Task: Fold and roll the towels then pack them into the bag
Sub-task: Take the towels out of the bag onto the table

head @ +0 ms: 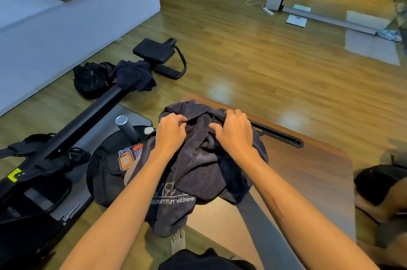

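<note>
A crumpled dark grey towel (198, 166) with white lettering lies heaped on the left end of a brown wooden table (312, 168) and hangs over its near edge. My left hand (170, 132) pinches a fold of it at the top left. My right hand (234, 132) grips the bunched cloth at the top right. Another dark towel (134, 76) is draped over the rail of a rowing machine on the floor. Beside that towel sits a black bag (92, 80), slumped against the white wall base.
The black rowing machine (66, 133) stretches across the floor on the left, its seat (155, 50) at the far end. A black bar (277, 134) lies on the table behind the towel. Another black bag (381, 181) sits at the right. Wood floor opens ahead.
</note>
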